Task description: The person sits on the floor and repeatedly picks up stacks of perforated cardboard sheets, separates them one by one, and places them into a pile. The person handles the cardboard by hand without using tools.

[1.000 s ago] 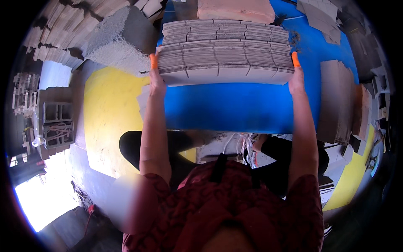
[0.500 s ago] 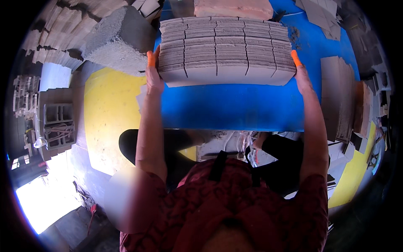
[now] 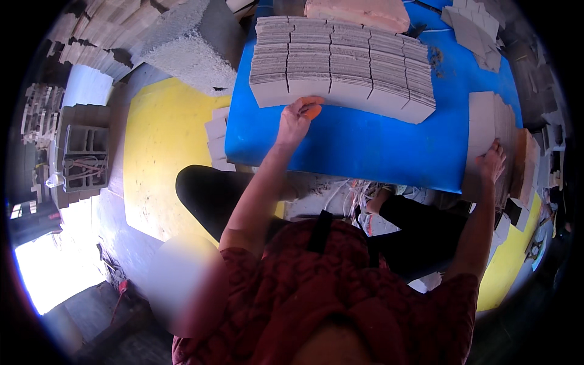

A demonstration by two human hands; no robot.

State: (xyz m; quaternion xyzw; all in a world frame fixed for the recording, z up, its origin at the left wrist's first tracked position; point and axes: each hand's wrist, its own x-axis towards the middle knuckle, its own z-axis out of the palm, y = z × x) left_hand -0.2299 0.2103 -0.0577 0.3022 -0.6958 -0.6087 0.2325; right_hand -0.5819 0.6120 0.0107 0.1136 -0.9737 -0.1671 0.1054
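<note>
In the head view, bare room is seen on the blue tabletop [image 3: 365, 149] between the grey card stack [image 3: 340, 64] and the near edge, and to its right. The far side is blocked by a pinkish block [image 3: 359, 13]; a rough grey block [image 3: 201, 45] is set to the left. The card stack is skewed, its layered face split by dark gaps. The left hand [image 3: 294, 125] is curled at its front; whether anything is pinched cannot be told. The right hand [image 3: 491, 163] is laid on a side stack [image 3: 482, 118], its grip's closure hidden.
</note>
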